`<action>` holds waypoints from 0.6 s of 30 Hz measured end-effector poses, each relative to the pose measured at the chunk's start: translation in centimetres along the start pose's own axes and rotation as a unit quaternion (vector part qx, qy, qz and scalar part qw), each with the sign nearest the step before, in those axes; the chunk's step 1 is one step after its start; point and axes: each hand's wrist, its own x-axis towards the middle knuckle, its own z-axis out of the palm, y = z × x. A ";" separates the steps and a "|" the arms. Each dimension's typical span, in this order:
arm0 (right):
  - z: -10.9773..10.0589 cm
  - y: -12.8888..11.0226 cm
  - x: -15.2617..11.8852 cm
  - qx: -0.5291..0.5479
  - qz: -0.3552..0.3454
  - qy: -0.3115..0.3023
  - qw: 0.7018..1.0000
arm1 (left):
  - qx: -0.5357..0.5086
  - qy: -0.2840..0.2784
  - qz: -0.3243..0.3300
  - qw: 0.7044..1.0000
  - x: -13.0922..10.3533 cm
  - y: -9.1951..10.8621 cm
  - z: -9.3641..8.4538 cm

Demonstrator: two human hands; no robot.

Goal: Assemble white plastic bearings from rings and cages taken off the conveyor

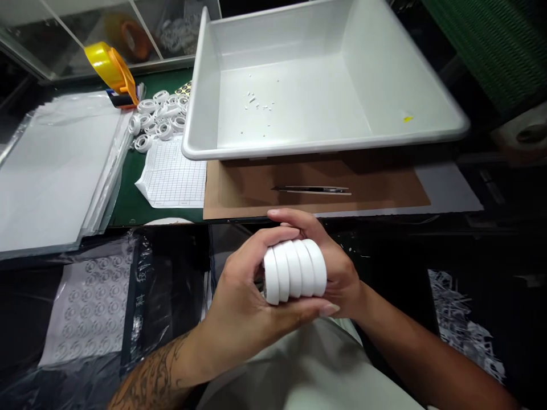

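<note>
A row of several white plastic rings, pressed face to face like a short roll, lies between my two hands in front of my lap. My left hand wraps the rings from the left, its fingers above and below them. Around their right end curls my right hand, which closes on the same rings; part of its grip is hidden behind them. Beyond my fingers, a slim pointed tool, perhaps tweezers, rests on a brown cardboard sheet.
A large white tray holding small white scraps stands at the back. Left of it are a heap of white rings, a gridded paper, an orange tape dispenser and bagged sheets. White plastic offcuts lie low at right.
</note>
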 end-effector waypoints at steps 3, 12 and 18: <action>0.1 -0.1 -0.3 -0.007 -0.014 -0.001 1.000 | -0.062 -0.030 -0.033 0.997 -0.3 -0.2 -0.3; 0.5 -1.1 0.2 0.055 0.106 0.052 0.992 | -0.088 -0.064 -0.047 0.993 -0.4 -0.2 -0.8; 0.0 -1.0 -0.4 0.094 0.074 0.012 0.993 | -0.089 -0.034 -0.037 0.995 -0.1 -0.1 -0.6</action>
